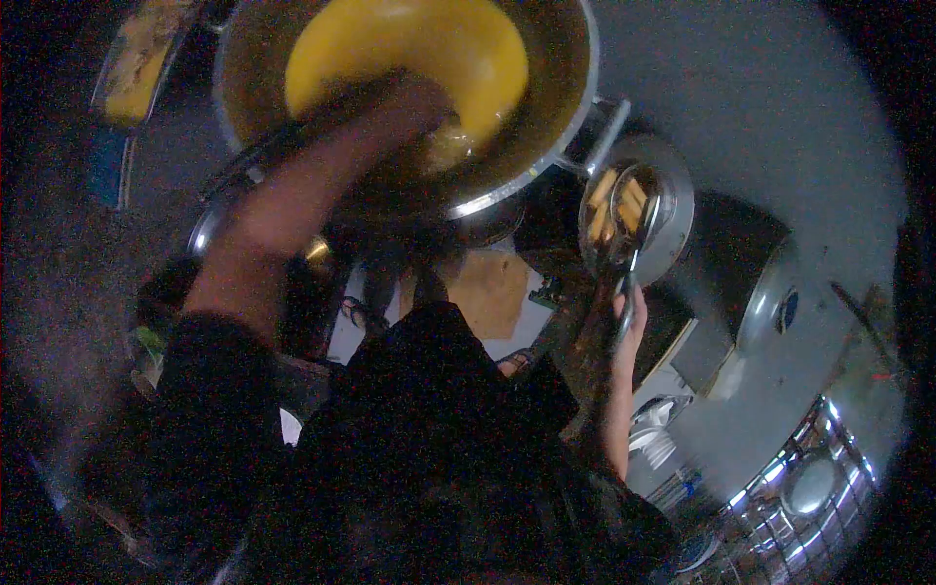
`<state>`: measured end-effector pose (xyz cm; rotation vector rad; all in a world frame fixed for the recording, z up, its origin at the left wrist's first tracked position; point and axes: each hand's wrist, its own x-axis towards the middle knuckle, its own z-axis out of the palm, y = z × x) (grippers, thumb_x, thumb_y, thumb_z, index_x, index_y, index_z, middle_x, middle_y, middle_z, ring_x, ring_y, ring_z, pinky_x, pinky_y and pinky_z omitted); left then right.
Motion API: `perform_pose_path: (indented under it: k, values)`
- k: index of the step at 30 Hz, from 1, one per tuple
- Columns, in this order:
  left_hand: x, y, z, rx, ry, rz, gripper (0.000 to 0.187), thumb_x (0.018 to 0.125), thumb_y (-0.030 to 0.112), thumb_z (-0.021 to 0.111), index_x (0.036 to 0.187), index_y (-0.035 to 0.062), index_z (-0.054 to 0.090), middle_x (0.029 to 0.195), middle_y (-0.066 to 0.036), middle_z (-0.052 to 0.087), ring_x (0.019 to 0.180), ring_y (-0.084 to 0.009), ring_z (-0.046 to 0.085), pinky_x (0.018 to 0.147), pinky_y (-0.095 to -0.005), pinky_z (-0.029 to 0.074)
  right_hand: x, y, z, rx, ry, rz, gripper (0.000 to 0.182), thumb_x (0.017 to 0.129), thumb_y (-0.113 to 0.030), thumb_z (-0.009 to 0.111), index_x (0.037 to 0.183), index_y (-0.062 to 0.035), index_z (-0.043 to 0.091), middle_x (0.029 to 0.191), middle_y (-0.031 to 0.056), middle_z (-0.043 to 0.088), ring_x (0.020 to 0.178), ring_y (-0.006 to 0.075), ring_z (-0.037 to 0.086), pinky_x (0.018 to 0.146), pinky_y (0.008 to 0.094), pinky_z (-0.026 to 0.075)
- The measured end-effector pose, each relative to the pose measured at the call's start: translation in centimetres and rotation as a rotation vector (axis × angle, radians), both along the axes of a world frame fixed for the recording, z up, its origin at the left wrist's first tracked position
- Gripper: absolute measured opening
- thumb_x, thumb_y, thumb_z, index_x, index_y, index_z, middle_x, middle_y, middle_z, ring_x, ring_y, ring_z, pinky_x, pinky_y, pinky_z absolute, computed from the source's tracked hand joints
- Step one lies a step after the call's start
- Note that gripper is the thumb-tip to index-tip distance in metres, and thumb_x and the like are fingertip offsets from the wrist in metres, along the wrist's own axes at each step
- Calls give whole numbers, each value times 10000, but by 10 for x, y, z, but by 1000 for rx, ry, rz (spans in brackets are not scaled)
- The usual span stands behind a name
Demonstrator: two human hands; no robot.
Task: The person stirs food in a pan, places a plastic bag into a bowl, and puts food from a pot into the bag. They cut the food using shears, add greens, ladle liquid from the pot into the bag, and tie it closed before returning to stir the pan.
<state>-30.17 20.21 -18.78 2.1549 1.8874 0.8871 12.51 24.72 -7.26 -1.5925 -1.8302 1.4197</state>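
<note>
My left hand (424, 102) reaches into a big round metal pot (471, 207) holding yellow liquid (409, 44). It is dark and smeared, so I cannot see its fingers or whether they grip anything. Something glossy and pale shows just below that hand. On the other side, my right hand (632, 310) is closed around a long-handled metal utensil (632, 268), whose exact kind I cannot make out. The far end of the utensil lies over a round metal dish (673, 234). Golden-brown stick-shaped pieces (632, 200) lie there, beside the pot's handle.
Upper left stands a clear rectangular container (136, 83) with yellow and brown contents. A wire rack (829, 478) holding metalware is at lower right. White utensils (653, 439) lie near my right forearm. Below are a brown floor piece (487, 292) and feet.
</note>
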Motion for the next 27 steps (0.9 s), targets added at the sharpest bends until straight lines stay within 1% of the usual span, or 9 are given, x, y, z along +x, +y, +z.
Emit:
perform_pose_path:
  k: [6, 8, 9, 11, 15, 17, 21, 23, 27]
  values:
    - [14, 16, -20, -84, 123, 183, 139, 698, 130, 490, 726, 66, 610, 725, -162, 569, 692, -278, 557, 644, -419, 424, 12, 1, -5, -32, 1, -10, 452, 752, -146, 613, 1143, -19, 425, 1117, 85, 454, 1005, 180, 447, 886, 294, 333]
    - [15, 22, -26, -131, 164, 230, 141, 702, 134, 488, 735, 69, 609, 733, -158, 570, 695, -277, 557, 644, -417, 426, -5, 3, -1, 117, -3, 6, 462, 786, -433, 512, 980, -14, 491, 839, -21, 467, 788, 88, 409, 712, 206, 316]
    - [15, 23, -28, -160, 178, 251, 142, 704, 137, 488, 740, 70, 608, 738, -156, 571, 696, -277, 557, 644, -416, 427, -2, 4, -3, 118, 2, 8, 462, 786, -433, 512, 980, -14, 491, 839, -21, 467, 788, 88, 409, 712, 206, 316]
    - [15, 25, -32, -255, 202, 258, 145, 709, 141, 487, 749, 72, 607, 746, -151, 573, 699, -276, 557, 644, -414, 429, 9, 8, -11, -93, 48, -88, 463, 762, -169, 605, 1155, -19, 409, 1109, 86, 448, 974, 170, 460, 869, 288, 351]
    - [25, 9, -36, -591, 172, 117, 150, 717, 150, 484, 767, 77, 605, 763, -142, 576, 705, -274, 557, 644, -411, 432, 12, 3, -17, 70, 3, -15, 430, 769, -169, 596, 1132, -7, 434, 1028, 65, 479, 910, 144, 475, 830, 273, 372]
    - [24, 4, -34, -670, 133, 65, 153, 721, 154, 483, 777, 79, 604, 772, -137, 577, 708, -273, 556, 643, -409, 434, -14, 0, 2, 96, 46, 28, 411, 796, -440, 490, 880, -38, 473, 755, -42, 381, 705, 81, 342, 641, 201, 285]
    - [13, 4, -27, -684, 41, 45, 159, 729, 163, 481, 795, 84, 602, 789, -128, 580, 715, -272, 556, 643, -405, 438, -17, 2, 7, 108, 59, 60, 398, 802, -428, 487, 878, -38, 476, 758, -42, 385, 708, 85, 349, 640, 200, 284]
    - [6, 2, -20, -683, -23, 46, 162, 733, 167, 480, 804, 87, 601, 798, -124, 582, 718, -271, 556, 643, -403, 439, -9, 7, 5, 41, 70, 34, 403, 783, -182, 575, 1118, 7, 454, 914, 32, 500, 838, 123, 471, 784, 249, 381]
    - [2, 4, -13, -664, -176, 54, 169, 741, 176, 478, 822, 91, 599, 815, -115, 585, 724, -269, 556, 643, -400, 443, -17, 7, 13, 180, 85, 57, 375, 816, -401, 474, 928, -43, 486, 782, -33, 423, 726, 95, 387, 658, 217, 315]
